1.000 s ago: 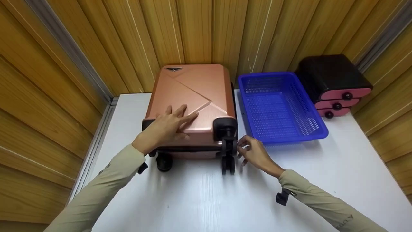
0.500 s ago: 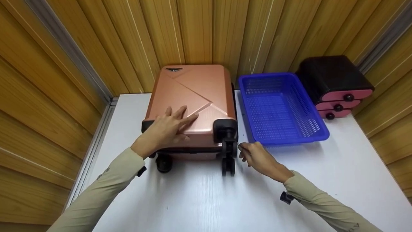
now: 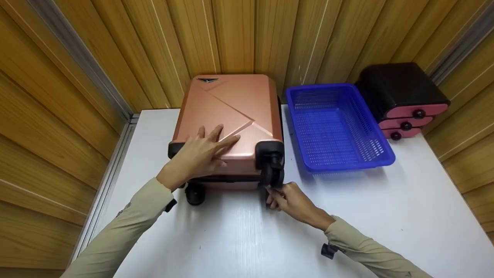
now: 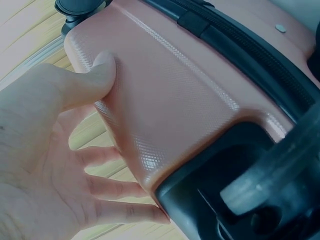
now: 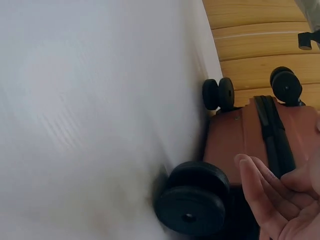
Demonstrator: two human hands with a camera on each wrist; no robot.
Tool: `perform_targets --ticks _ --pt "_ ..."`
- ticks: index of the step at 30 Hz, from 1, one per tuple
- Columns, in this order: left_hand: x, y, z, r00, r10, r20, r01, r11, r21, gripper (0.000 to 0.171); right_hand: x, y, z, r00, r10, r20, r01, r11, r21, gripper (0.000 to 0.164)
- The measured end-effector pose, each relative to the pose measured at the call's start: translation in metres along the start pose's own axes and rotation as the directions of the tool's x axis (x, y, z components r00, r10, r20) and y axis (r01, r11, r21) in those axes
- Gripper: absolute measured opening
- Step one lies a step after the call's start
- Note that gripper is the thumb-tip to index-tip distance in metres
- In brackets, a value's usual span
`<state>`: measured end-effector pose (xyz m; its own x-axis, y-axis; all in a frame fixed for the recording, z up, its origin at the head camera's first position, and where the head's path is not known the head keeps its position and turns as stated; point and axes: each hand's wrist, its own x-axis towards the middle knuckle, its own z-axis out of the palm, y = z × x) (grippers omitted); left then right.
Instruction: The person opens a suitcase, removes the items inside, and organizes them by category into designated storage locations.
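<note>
A rose-gold hard-shell suitcase (image 3: 235,100) lies flat on the white table, its wheeled end facing me. My left hand (image 3: 195,154) rests on its lid with fingers spread; in the left wrist view the thumb (image 4: 102,75) touches the end face. At the near right corner, just below the upper caster wheel (image 3: 273,175), my right hand (image 3: 299,204) pinches a small zipper pull, mostly hidden by the curled fingers. The black zipper (image 5: 272,135) runs along the end face in the right wrist view, beside those fingers.
To the suitcase's right stands a blue perforated basket (image 3: 305,164). Behind it is a black drawer box (image 3: 401,85) with pink fronts. The lower near-right caster (image 5: 190,210) rests by the table. Wood-patterned walls (image 3: 235,34) enclose the back and sides.
My right hand has moved left from the suitcase's right side, round the corner to beneath the upper caster. That caster has swivelled. The left hand has stayed on the lid.
</note>
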<state>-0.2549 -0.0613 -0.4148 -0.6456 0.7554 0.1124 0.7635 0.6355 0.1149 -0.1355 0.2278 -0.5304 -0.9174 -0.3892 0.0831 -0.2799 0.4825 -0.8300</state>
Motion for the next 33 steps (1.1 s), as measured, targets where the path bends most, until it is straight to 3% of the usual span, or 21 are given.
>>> perform_targets --ticks 3,6,7,9,10,11,12,14,15,16,17,19,21,22,24,25,26,27,28,31,33 --pt "-0.002 -0.001 0.001 0.999 0.01 -0.052 -0.01 1.0 0.006 0.07 0.006 -0.007 -0.003 0.995 0.015 0.095 0.0 0.987 -0.158 0.027" --pt "-0.008 0.013 0.012 0.982 0.056 -0.181 -0.058 0.998 -0.002 0.051 0.006 -0.019 -0.019 0.967 0.082 0.24 0.008 0.936 -0.351 0.03" --pt "-0.012 0.022 0.018 0.967 0.091 -0.238 -0.097 0.995 -0.01 0.043 0.005 -0.023 -0.026 0.956 0.101 0.277 0.018 0.917 -0.397 0.03" --pt "-0.02 0.045 0.032 0.919 0.155 -0.363 -0.179 0.983 -0.034 0.03 0.001 -0.033 -0.042 0.943 0.14 0.301 0.008 0.898 -0.441 0.025" --pt "-0.024 0.057 0.04 0.898 0.173 -0.405 -0.214 0.975 -0.057 0.025 0.001 -0.038 -0.051 0.947 0.153 0.282 -0.007 0.889 -0.457 0.022" --pt "-0.028 0.067 0.048 0.89 0.178 -0.419 -0.24 0.966 -0.1 0.021 0.001 -0.043 -0.06 0.956 0.159 0.248 -0.023 0.879 -0.477 0.021" --pt "-0.031 0.075 0.056 0.9 0.171 -0.402 -0.257 0.952 -0.169 0.016 0.002 -0.048 -0.068 0.966 0.161 0.203 -0.042 0.87 -0.491 0.02" --pt "-0.031 0.086 0.072 0.955 0.093 -0.283 -0.2 0.903 -0.38 0.013 0.009 -0.06 -0.084 0.984 0.153 0.092 -0.084 0.852 -0.518 0.022" --pt "-0.029 0.088 0.079 0.985 0.044 -0.168 -0.123 0.861 -0.494 0.019 0.015 -0.065 -0.091 0.991 0.126 0.038 -0.087 0.845 -0.528 0.021" --pt "-0.027 0.089 0.086 0.999 -0.007 -0.038 -0.016 0.809 -0.588 0.027 0.021 -0.07 -0.096 0.996 0.093 -0.001 -0.079 0.84 -0.536 0.019" --pt "-0.023 0.09 0.092 0.995 -0.049 0.083 0.091 0.749 -0.656 0.035 0.028 -0.073 -0.1 0.998 0.053 -0.019 -0.055 0.839 -0.541 0.019" --pt "-0.013 0.092 0.105 0.966 -0.099 0.239 0.247 0.633 -0.734 0.048 0.042 -0.077 -0.104 0.999 -0.052 -0.006 0.041 0.841 -0.539 0.03" --pt "-0.002 0.095 0.116 0.944 -0.116 0.31 0.325 0.51 -0.797 0.052 0.056 -0.076 -0.103 0.987 -0.144 0.068 0.158 0.819 -0.552 0.051" --pt "0.003 0.098 0.121 0.942 -0.12 0.314 0.333 0.443 -0.832 0.049 0.062 -0.075 -0.101 0.981 -0.16 0.111 0.195 0.805 -0.56 0.059" --pt "0.012 0.102 0.129 0.945 -0.137 0.296 0.325 0.312 -0.893 0.043 0.072 -0.072 -0.093 0.973 -0.157 0.168 0.226 0.782 -0.58 0.072" --pt "0.014 0.105 0.132 0.944 -0.152 0.292 0.323 0.254 -0.912 0.039 0.075 -0.073 -0.088 0.975 -0.128 0.182 0.213 0.774 -0.596 0.08" --pt "0.016 0.107 0.134 0.943 -0.169 0.288 0.32 0.214 -0.923 0.036 0.077 -0.074 -0.081 0.977 -0.087 0.196 0.19 0.773 -0.605 0.088" --pt "0.016 0.109 0.136 0.94 -0.192 0.282 0.319 0.204 -0.925 0.034 0.078 -0.075 -0.074 0.977 -0.052 0.205 0.171 0.768 -0.618 0.095" --pt "0.015 0.11 0.138 0.94 -0.222 0.259 0.31 0.234 -0.922 0.03 0.078 -0.077 -0.066 0.977 -0.023 0.213 0.155 0.762 -0.629 0.1" --pt "0.012 0.112 0.142 0.935 -0.313 0.166 0.282 0.375 -0.883 0.02 0.079 -0.083 -0.045 0.98 -0.017 0.199 0.152 0.712 -0.685 0.102" --pt "0.011 0.112 0.142 0.939 -0.333 0.081 0.254 0.518 -0.817 0.018 0.081 -0.083 -0.037 0.984 -0.073 0.162 0.169 0.673 -0.72 0.092"
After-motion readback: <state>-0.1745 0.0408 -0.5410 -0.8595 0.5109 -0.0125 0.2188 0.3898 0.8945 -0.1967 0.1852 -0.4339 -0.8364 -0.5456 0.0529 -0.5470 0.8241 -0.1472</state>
